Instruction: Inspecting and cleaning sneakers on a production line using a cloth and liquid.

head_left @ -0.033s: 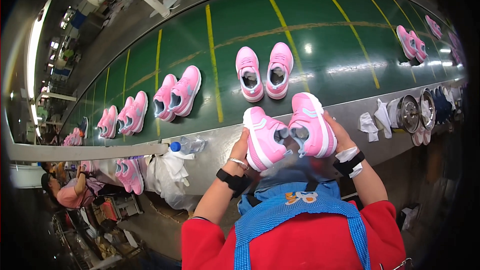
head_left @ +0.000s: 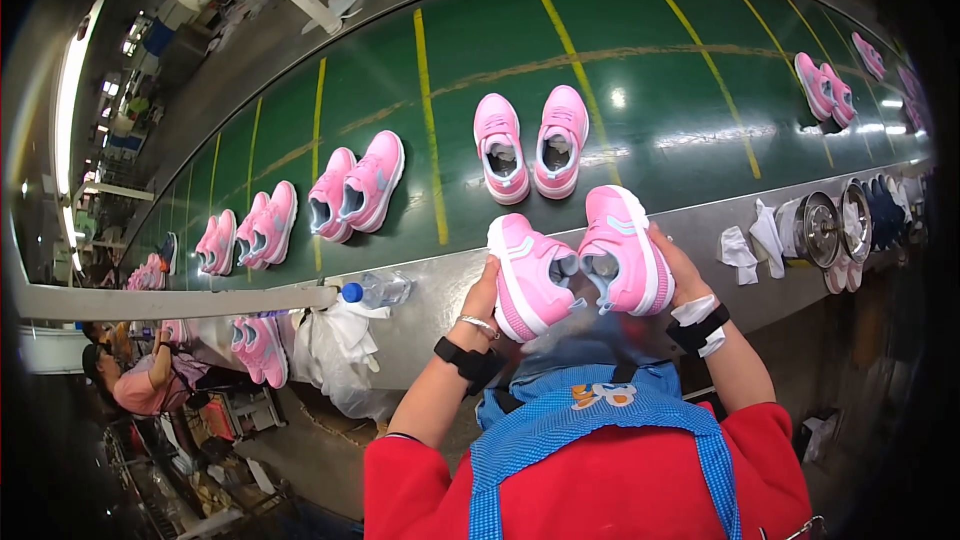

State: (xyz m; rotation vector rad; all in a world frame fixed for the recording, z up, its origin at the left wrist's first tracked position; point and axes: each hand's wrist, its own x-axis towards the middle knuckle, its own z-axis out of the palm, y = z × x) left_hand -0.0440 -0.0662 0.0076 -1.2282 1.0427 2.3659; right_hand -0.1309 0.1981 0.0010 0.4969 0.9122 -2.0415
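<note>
My left hand is closed round the outer side of a pink sneaker with a white sole. A matching pink sneaker is gripped along its outer side by my right hand. Both shoes are tilted with their openings turned toward each other, over the metal ledge in front of me. Their thumbs-side grip is partly hidden behind the soles. Just beyond them, another pair of pink sneakers stands upright on the green belt.
More pink sneakers stand on the belt at left, others at far right. A clear bottle lies on the metal ledge near white cloths. Metal bowls sit at right. Another person works at far left.
The belt and the shoes standing on it have shifted very slightly to the right. My hands and the two held sneakers stay in place.
</note>
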